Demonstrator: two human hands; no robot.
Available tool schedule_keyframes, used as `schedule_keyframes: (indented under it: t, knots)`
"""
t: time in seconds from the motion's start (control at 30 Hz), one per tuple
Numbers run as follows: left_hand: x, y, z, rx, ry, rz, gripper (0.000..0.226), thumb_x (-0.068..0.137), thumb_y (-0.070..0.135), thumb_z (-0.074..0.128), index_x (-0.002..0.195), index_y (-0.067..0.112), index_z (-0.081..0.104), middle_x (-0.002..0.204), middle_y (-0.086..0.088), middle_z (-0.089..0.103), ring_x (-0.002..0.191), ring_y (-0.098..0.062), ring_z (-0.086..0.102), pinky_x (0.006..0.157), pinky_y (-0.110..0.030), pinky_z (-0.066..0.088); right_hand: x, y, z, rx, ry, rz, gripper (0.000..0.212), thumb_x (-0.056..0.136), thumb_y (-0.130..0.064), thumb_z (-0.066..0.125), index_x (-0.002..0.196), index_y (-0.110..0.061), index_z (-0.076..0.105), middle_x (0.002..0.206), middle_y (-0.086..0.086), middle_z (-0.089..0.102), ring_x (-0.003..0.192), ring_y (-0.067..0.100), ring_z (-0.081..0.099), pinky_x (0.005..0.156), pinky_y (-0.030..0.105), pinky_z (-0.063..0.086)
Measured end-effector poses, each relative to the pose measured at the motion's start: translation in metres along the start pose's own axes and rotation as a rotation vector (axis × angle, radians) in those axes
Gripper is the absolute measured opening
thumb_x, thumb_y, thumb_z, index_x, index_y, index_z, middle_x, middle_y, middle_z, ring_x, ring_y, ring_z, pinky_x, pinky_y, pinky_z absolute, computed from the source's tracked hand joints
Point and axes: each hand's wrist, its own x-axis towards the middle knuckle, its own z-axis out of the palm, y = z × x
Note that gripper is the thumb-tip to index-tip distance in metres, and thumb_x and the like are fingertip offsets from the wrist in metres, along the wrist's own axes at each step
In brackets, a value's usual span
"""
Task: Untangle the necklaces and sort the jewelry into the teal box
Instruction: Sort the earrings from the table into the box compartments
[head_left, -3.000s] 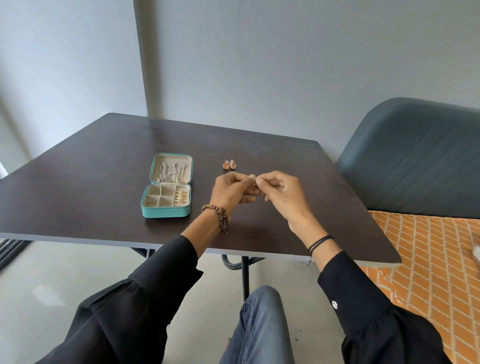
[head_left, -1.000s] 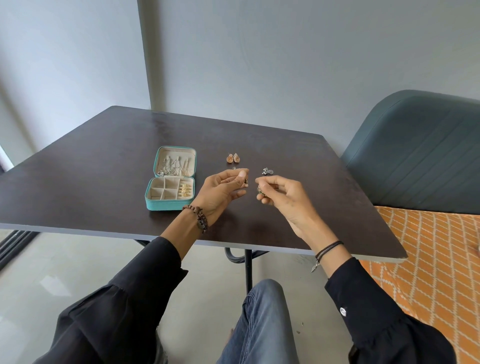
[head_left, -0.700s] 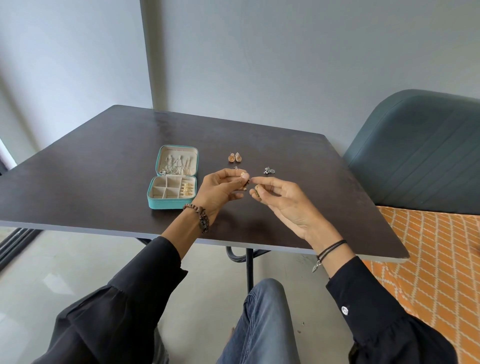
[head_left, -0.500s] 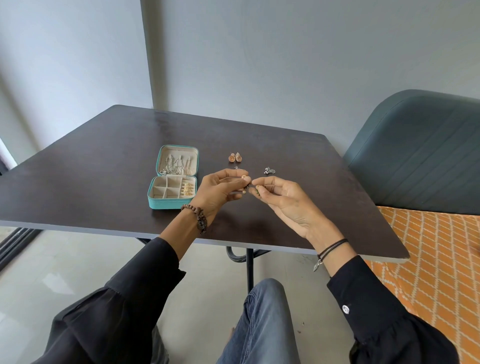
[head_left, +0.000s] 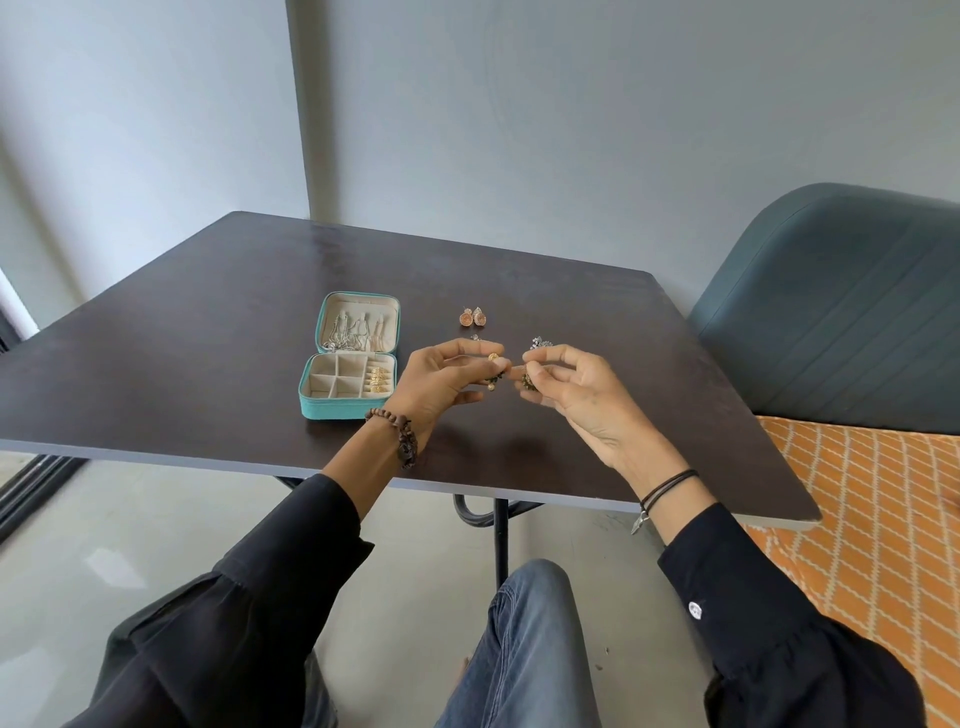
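Left hand (head_left: 441, 387), above dark brown square table (head_left: 197, 364): thumb and forefinger pinch small gold bead-like jewelry piece (head_left: 493, 358), other fingers curled. Right hand (head_left: 582, 405): fingertips pinch small dark-gold cluster piece (head_left: 529, 381). Whether the two pieces are linked: cannot tell. Open teal square zip box (head_left: 343, 410) sits at 9 o'clock of left hand. Pair of orange teardrop earrings (head_left: 471, 316) lies at 12 o'clock.

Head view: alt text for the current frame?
The person's left hand and right hand each pinch a small jewelry piece above a dark brown table, fingertips nearly meeting. An open teal jewelry box lies to their left; two orange teardrop earrings lie beyond.
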Motion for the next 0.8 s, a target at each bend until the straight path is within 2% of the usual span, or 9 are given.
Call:
schedule_keyframes:
  t: [0.13,0.23,0.33,0.5,0.57,0.63,0.7,0.8]
  knots:
    - [-0.0003,0.0018,-0.0015,0.0,-0.001,-0.007,0.03,0.084,0.017,0.076,0.113,0.01,0.073,0.111,-0.013,0.074,0.092,-0.012,0.068,0.076,-0.024,0.052,0.0013,-0.0012,-0.0017,-0.097,0.047,-0.023,0.019,0.099,-0.012,0.065,0.116,-0.007,0.072,0.103,0.002,0.078,0.095,0.007,0.071,0.081,0.018,0.056]
    - [-0.0008,0.0027,-0.0005,-0.022,-0.01,-0.009,0.032,0.084,0.016,0.077,0.114,0.008,0.072,0.112,-0.016,0.073,0.094,-0.014,0.068,0.077,-0.023,0.053,0.0032,-0.0002,-0.0013,-0.067,0.062,-0.016,0.018,0.098,-0.011,0.065,0.114,-0.006,0.073,0.104,0.006,0.078,0.096,0.011,0.072,0.08,0.019,0.056]
    - [-0.0007,0.0033,0.0001,-0.051,-0.028,-0.022,0.033,0.085,0.013,0.075,0.117,0.006,0.07,0.114,-0.017,0.072,0.107,-0.023,0.069,0.08,-0.023,0.054,0.0047,0.0002,0.0007,-0.07,0.082,-0.009,0.019,0.098,-0.013,0.066,0.113,-0.005,0.075,0.105,0.011,0.078,0.096,0.018,0.073,0.078,0.02,0.057]
    - [0.0009,0.0013,-0.0019,-0.095,-0.053,-0.057,0.03,0.09,0.01,0.068,0.118,0.003,0.069,0.116,-0.014,0.072,0.115,-0.03,0.064,0.084,-0.026,0.054,0.005,-0.0009,0.0049,-0.176,0.111,-0.026,0.017,0.099,-0.019,0.065,0.109,-0.01,0.076,0.095,0.003,0.079,0.084,0.01,0.071,0.074,0.021,0.058]
    - [0.0026,0.001,-0.0028,-0.109,-0.053,-0.082,0.028,0.09,0.013,0.068,0.117,0.005,0.071,0.117,-0.015,0.071,0.112,-0.032,0.062,0.087,-0.029,0.054,0.0045,-0.0011,0.0062,-0.202,0.113,-0.039,0.013,0.099,-0.02,0.065,0.105,-0.013,0.074,0.089,-0.001,0.078,0.077,0.006,0.072,0.065,0.018,0.055]
    - [0.0039,0.0004,-0.0042,-0.111,-0.05,-0.092,0.027,0.09,0.015,0.068,0.115,0.007,0.072,0.116,-0.016,0.071,0.106,-0.026,0.061,0.09,-0.032,0.054,0.0041,-0.0009,0.0068,-0.234,0.117,-0.05,0.012,0.099,-0.021,0.065,0.103,-0.014,0.074,0.085,0.0,0.078,0.071,0.003,0.07,0.06,0.017,0.052]
    - [0.0039,-0.0001,-0.005,-0.104,-0.046,-0.094,0.026,0.09,0.017,0.068,0.115,0.007,0.073,0.116,-0.016,0.072,0.102,-0.022,0.061,0.09,-0.032,0.054,0.004,0.0001,0.0069,-0.28,0.116,-0.066,0.014,0.099,-0.023,0.065,0.101,-0.013,0.075,0.084,0.002,0.079,0.071,0.005,0.07,0.058,0.018,0.052]
    - [0.0031,-0.0003,-0.0041,-0.065,-0.029,-0.091,0.027,0.09,0.017,0.069,0.115,0.007,0.072,0.115,-0.014,0.072,0.093,-0.016,0.061,0.084,-0.027,0.056,0.0044,0.0019,0.007,-0.338,0.118,-0.074,0.017,0.099,-0.026,0.066,0.103,-0.013,0.075,0.084,0.002,0.079,0.073,0.009,0.071,0.061,0.02,0.053]
